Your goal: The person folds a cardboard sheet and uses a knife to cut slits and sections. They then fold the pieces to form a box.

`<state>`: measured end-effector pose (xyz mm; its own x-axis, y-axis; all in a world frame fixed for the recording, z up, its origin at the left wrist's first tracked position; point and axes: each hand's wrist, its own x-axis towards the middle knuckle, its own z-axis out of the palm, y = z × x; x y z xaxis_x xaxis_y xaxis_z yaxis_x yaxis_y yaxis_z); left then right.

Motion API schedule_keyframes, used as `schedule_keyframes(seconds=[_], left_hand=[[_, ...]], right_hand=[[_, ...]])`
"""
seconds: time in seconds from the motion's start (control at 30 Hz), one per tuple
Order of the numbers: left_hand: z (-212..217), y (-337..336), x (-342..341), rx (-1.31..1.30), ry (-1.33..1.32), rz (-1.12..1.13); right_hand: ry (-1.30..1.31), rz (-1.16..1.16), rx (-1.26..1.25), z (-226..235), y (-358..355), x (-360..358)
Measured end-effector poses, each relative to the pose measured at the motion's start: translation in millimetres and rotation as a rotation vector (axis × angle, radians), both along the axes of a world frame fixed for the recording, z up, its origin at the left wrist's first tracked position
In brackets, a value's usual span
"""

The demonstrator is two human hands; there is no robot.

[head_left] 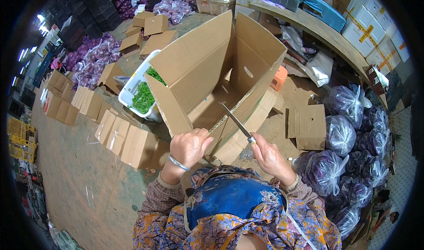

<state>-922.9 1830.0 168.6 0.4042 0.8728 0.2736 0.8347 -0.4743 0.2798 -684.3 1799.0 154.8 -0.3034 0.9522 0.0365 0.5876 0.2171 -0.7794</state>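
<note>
A large open cardboard box (190, 69) stands in front of me, its tall flaps raised and its inside bare apart from light through the handle cut-outs. My left hand (189, 147), with a silver bangle at the wrist, is closed on the box's near left corner, thumb over the edge. In my right hand (270, 158) is a knife (237, 123) with a narrow blade and a metal collar at the handle. Its blade points up and to the left, along the near right edge of the box; whether it touches the cardboard I cannot tell.
Left of the box, a white basket (132, 83) holds leafy greens (143, 99). Folded cartons (140, 147) line the floor at left. Bags of purple produce (327, 172) crowd the right, beside a small carton (310, 126). An orange stool (279, 78) stands behind the box.
</note>
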Motion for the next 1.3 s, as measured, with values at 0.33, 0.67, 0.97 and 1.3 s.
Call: schedule_keyframes(seconds=[0.33,0.67,0.97,1.3], left_hand=[[0,0,0,0.006,0.001,-0.006],[-3,1,0,0.054,-0.003,0.011],[0,10,26,0.049,0.037,0.084],[-20,11,41,0.042,0.144,0.235]], right_hand=[[0.072,-0.025,-0.011,-2,-1,-1],[0.028,-0.002,0.028,3,-5,-1],[-0.113,0.054,0.072,3,2,4],[0.002,0.130,0.117,-4,15,27]])
